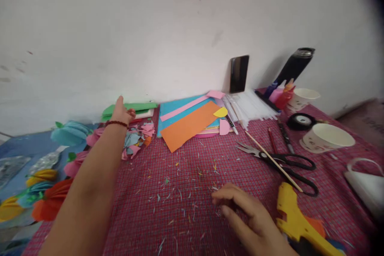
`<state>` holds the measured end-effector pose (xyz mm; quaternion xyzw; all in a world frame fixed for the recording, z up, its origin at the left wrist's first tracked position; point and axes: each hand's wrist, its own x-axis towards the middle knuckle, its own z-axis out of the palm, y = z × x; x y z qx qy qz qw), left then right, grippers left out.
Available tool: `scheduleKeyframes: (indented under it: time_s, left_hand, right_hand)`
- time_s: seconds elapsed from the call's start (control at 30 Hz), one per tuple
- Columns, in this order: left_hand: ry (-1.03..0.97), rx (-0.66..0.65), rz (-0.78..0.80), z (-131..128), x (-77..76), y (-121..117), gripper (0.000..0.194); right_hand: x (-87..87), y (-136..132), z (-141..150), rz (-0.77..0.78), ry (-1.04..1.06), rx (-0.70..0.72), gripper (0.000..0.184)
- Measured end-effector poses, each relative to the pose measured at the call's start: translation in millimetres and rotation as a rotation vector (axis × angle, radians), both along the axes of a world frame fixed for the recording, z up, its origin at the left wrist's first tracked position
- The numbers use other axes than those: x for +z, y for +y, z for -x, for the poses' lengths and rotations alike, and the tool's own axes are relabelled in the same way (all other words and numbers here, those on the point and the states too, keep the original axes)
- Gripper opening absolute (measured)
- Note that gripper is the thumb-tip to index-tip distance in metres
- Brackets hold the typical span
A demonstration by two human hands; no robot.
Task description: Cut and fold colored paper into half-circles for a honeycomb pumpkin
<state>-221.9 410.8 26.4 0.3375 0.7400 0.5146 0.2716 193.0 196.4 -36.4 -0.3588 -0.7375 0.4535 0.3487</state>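
My left hand [122,112], with a beaded bracelet on the wrist, reaches out to the back left. It is over the near edge of the folded green paper [141,107] and the pile of torn paper scraps [135,140]. Its fingers are partly curled and apart, and no object shows in them; whether it touches the paper I cannot tell. My right hand [249,216] hovers low at the front right, fingers bent and spread, holding nothing. Beside it lies a yellow glue gun [295,218]. Black-handled scissors [279,160] lie beyond, with a thin wooden stick [274,162] across them.
Orange paper [190,124] overlaps blue sheets [163,109] against the wall. Paper pumpkins [54,200] crowd the left. A phone [239,74], glue sticks [250,106], a black bottle [295,66], black tape [301,121] and a paper cup [325,138] stand or lie rightward. Small clippings dot the checked cloth [144,204].
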Motion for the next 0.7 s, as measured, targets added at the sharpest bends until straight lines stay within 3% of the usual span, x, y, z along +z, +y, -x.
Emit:
scheduleKeyframes:
  time_s: [0.1, 0.23, 0.3, 0.37, 0.43, 0.5, 0.6, 0.7]
  left_hand:
    - [0.108, -0.102, 0.075, -37.9, -15.8, -9.3, 0.043]
    - [0.302, -0.406, 0.11, -108.6, -50.2, -37.2, 0.05]
    - [0.694, -0.659, 0.157, -135.5, -63.7, -46.7, 0.078]
    - [1.073, -0.817, 0.252, -150.2, -70.1, -48.4, 0.097]
    - [1.227, -0.872, 0.332, -154.3, -69.7, -43.0, 0.095]
    - [1.227, -0.921, 0.358, -152.7, -64.3, -33.8, 0.083]
    - [1.247, -1.007, 0.408, -150.2, -51.1, -19.2, 0.061]
    - [1.285, -1.003, 0.478, -152.0, -33.2, -9.9, 0.04]
  right_hand:
    - [5.0, -4.2, 3.0, 0.016, -0.004, 0.03, 0.022]
    - [8.3, -10.3, 7.4, -0.016, 0.002, 0.047, 0.022]
    - [9.2, -12.2, 9.2, -0.048, 0.003, 0.078, 0.022]
    - [10.4, -12.8, 10.4, -0.071, -0.006, 0.106, 0.022]
    - [11.9, -12.4, 10.7, -0.089, -0.017, 0.125, 0.021]
    - [13.8, -11.6, 10.2, -0.105, -0.034, 0.138, 0.021]
    - [15.9, -10.7, 8.2, -0.131, -0.048, 0.145, 0.022]
    - [15.7, -9.8, 6.2, -0.152, -0.042, 0.143, 0.023]
